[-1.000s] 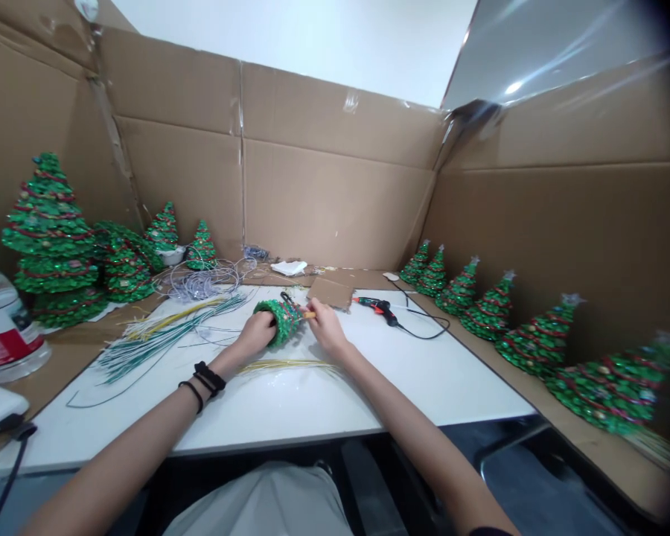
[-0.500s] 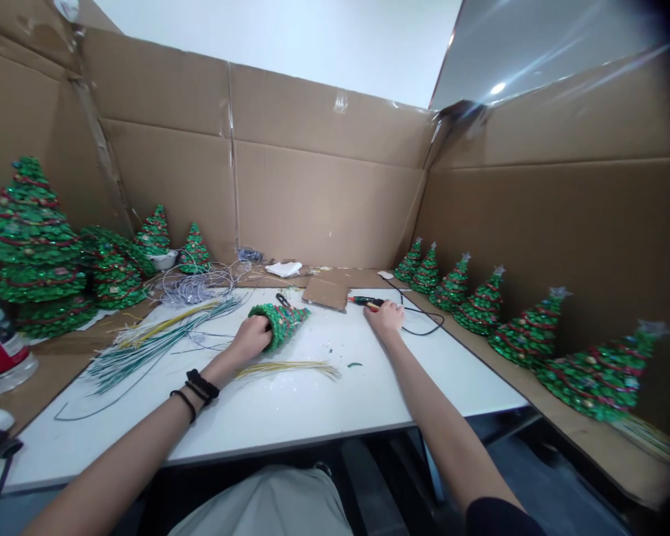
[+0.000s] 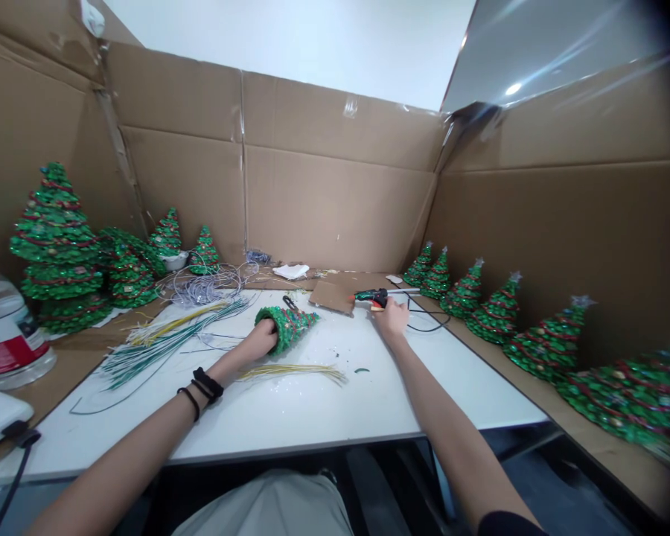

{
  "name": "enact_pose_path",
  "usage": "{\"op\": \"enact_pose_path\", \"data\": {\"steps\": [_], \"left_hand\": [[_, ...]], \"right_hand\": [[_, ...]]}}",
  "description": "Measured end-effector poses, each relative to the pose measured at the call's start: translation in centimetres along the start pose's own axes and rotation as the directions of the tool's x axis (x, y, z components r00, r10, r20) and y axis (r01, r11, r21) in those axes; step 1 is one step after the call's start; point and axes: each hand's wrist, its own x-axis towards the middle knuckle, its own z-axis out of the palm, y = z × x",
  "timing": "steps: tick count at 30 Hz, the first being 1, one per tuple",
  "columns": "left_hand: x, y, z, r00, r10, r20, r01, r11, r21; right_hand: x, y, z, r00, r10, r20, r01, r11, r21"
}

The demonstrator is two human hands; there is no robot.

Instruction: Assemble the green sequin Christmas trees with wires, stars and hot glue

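Observation:
A small green tree (image 3: 295, 327) with red trim lies on its side on the white table (image 3: 324, 417), its hollow base facing left. My left hand (image 3: 261, 339) reaches into that base; its fingers are mostly hidden inside and the hand grips the tree. My right hand (image 3: 391, 318) is wrapped round the handle of a black and green glue gun (image 3: 377, 295), whose orange tip points left over a cardboard piece (image 3: 333, 297). A thin glue stick sticks out at the gun's back, and a cable runs behind it. Yellow wires (image 3: 295, 370) lie in front of the tree.
Several decorated trees (image 3: 494, 309) line the right side, and more (image 3: 61, 246) stand at the left. Green wires (image 3: 145, 350), a tangled wire coil (image 3: 204, 284) and a large bottle (image 3: 11, 327) are on the left. Cardboard walls (image 3: 335, 193) surround the table.
The glue gun has come up off the table into my right hand, with its body and glue stick now showing. The tree and my left hand have barely moved; the view has shifted slightly.

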Motion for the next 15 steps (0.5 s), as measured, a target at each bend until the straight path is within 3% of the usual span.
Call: {"op": "enact_pose_path", "data": {"steps": [9,15], "left_hand": [[-0.02,-0.07,-0.21,0.997,-0.073,0.01,0.073,0.996,-0.06],[-0.19,0.28,-0.28,0.989,-0.15,0.004,0.15,0.986,-0.075]], "right_hand": [[-0.28,0.17,0.18,0.994,-0.018,-0.109,0.018,1.0,-0.002],[-0.24,0.07,0.25,0.994,0.03,-0.103,-0.027,0.999,0.028]]}}
